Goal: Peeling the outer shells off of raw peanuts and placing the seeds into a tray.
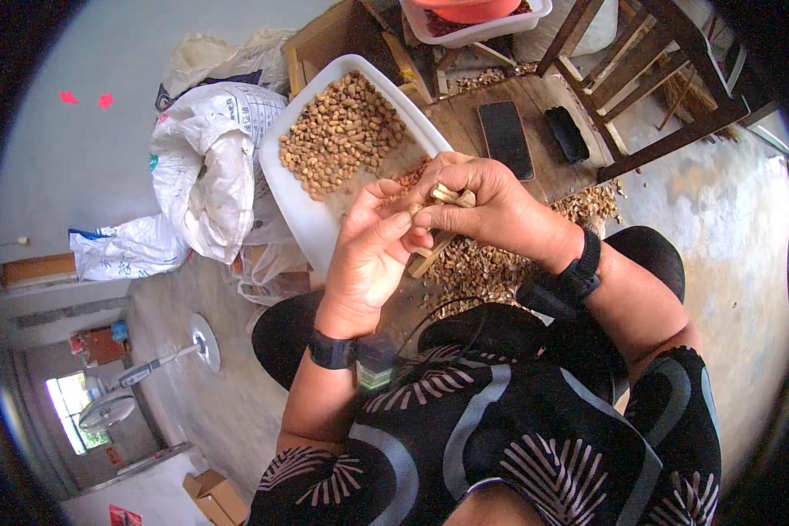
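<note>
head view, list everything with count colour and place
tub: one, white, upper centre
nuts: many, brown, in tub
shells: many, brown, centre
chair: one, brown, upper right
phone: one, dark, on chair
small object: one, black, beside phone
sacks: several, whitish, left of tub
basin: one, red, top edge
fan: one, grey, lower left
boxes: two, brown, upper centre, bottom left
wristbands: two, black, on wrists
left hand: one, bare, centre
right hand: one, bare, centre, holding tan piece

left hand (368, 241) beside right hand (500, 210), fingers (393, 230) bent, forearms (640, 302) angled inward
</note>
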The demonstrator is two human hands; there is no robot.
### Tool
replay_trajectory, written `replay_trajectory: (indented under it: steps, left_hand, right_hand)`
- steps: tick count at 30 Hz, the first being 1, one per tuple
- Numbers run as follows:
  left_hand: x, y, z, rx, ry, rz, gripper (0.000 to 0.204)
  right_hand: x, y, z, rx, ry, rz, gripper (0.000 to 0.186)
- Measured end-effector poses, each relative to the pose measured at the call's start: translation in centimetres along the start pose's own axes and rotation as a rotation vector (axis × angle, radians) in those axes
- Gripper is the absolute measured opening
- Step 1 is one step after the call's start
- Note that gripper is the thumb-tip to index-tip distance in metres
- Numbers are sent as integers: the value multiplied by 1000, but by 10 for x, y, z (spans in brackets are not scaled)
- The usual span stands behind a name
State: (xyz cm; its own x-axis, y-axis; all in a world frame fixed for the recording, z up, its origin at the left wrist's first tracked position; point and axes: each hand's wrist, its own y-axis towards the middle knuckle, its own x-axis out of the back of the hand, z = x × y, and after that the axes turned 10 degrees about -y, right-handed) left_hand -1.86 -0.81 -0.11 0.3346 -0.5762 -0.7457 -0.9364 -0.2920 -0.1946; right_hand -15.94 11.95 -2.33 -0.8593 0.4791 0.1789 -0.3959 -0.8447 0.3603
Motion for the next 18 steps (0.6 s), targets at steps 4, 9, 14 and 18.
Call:
replay_trajectory:
  steps: [4, 9, 14, 18]
  left_hand:
    - [1, 0, 1, 24, 23, -19, 31]
    - [0, 1, 5, -15, -26, -20, 29]
    - [1, 0, 7, -21, -16, -32, 25]
    - [0, -3, 7, -4, -28, -20, 23]
  right_hand:
    - [0, 1, 3, -11, 2, 2, 11]
    - [-6, -2, 4, -99, 128, -11, 12]
    - [-6, -2, 6, -152, 213, 33, 9]
    - [-3, -1, 6, -37, -15, 34, 13]
